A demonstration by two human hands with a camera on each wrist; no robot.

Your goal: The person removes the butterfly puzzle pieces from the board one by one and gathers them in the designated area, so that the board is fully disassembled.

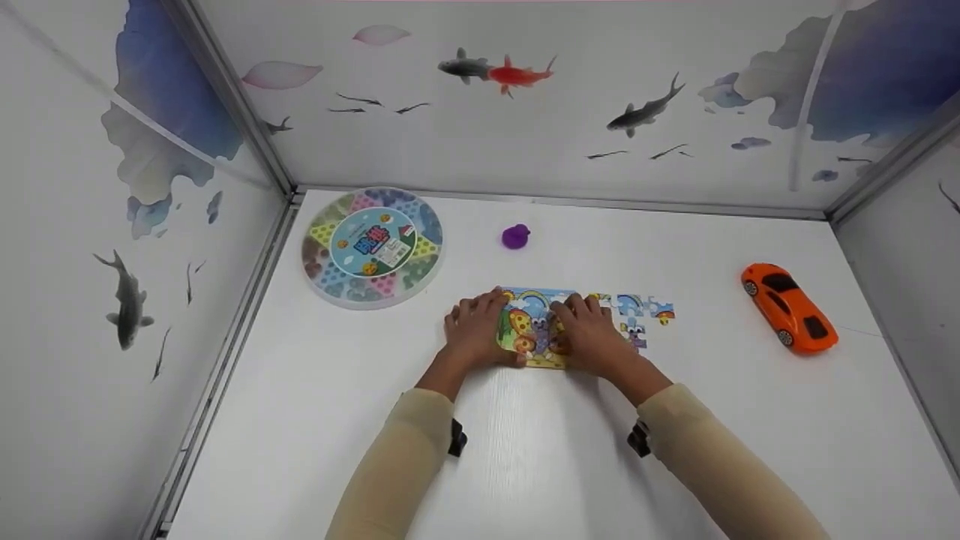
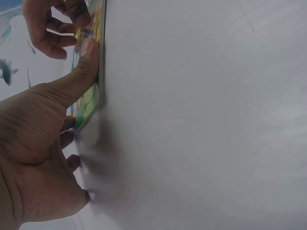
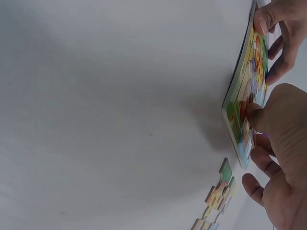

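I see both hands on the puzzle board [image 1: 534, 330], which lies flat on the white table [image 1: 525, 465] near its middle. My left hand [image 1: 474, 330] rests on the board's left edge, thumb stretched along the near rim and fingers lying over the far corner; in the left wrist view the thumb [image 2: 81, 72] presses flat against the board's edge, so the hand is relaxed and not clasped round anything. My right hand [image 1: 592, 334] lies on the board's right half, fingers bent, with the fingertips [image 3: 252, 112] pressing down on the picture surface; whether it pinches a piece under them I cannot tell. Just to the right of the board lie loose pieces [image 1: 643, 315] in a short row, some linked, touching the table and close beside my right hand. Further back sits a purple lump [image 1: 515, 236], a round game box [image 1: 372, 247] to the far left, and an orange car [image 1: 789, 307] well off to the right.
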